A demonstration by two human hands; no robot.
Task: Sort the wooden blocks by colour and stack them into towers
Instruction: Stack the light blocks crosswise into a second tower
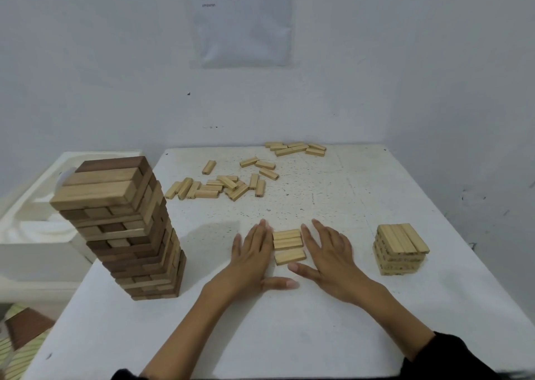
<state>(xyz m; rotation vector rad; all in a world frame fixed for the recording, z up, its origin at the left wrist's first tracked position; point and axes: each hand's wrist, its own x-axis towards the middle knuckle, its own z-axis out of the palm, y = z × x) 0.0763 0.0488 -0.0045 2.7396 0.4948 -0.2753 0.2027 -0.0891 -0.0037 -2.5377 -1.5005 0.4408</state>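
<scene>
Three light wooden blocks (288, 246) lie side by side in a row on the white table (333, 194). My left hand (252, 256) lies flat against the row's left ends, fingers straight. My right hand (327, 252) lies flat against its right ends, fingers straight too. A tall tower of mixed dark and light blocks (124, 229) stands at the left. A short stack of light blocks (401, 249) stands at the right. Several loose light blocks (220, 187) lie scattered in the middle, with another group of loose blocks (296, 148) at the far edge.
A white box-like unit (37, 235) stands left of the table, lower down. A sheet of printed paper (241, 17) hangs on the wall behind. A brown and striped object (23, 330) sits on the floor at the lower left.
</scene>
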